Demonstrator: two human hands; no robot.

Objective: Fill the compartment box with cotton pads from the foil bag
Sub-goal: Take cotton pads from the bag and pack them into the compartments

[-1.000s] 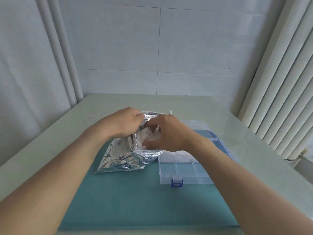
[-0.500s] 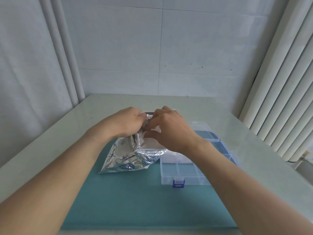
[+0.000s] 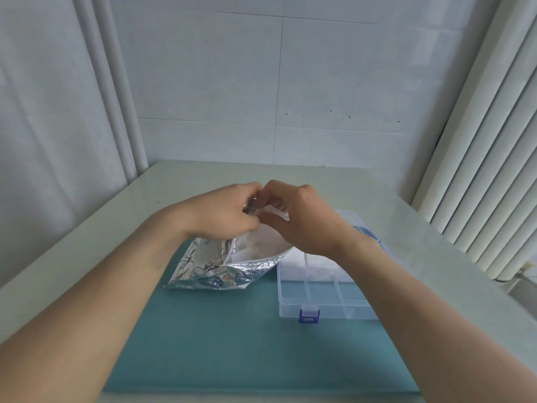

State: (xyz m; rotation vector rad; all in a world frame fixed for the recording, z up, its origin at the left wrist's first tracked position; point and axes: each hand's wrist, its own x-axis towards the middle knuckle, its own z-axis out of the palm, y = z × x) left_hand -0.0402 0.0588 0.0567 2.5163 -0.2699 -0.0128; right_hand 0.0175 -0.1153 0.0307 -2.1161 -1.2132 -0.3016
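A silver foil bag point(image 3: 215, 269) with blue line drawings stands tilted on the teal mat, its mouth turned toward the right. My left hand point(image 3: 223, 212) grips the bag's top edge. My right hand point(image 3: 302, 219) pinches the same top edge from the right, fingers curled over the opening. White cotton pads point(image 3: 261, 245) show inside the bag below my right hand. The clear compartment box point(image 3: 322, 298) with a blue latch point(image 3: 309, 313) lies open just right of the bag; white pads fill its middle compartments, partly hidden by my right forearm.
The teal mat point(image 3: 232, 344) covers the near part of a pale table point(image 3: 180, 181). White tiled wall stands behind, pipes at the left, and a ribbed radiator point(image 3: 494, 170) at the right. The box's lid lies behind it toward the radiator.
Both hands rose and drew together at the bag's top edge. The white pad seen between my right fingers a second ago is out of sight, and the bag mouth is narrower.
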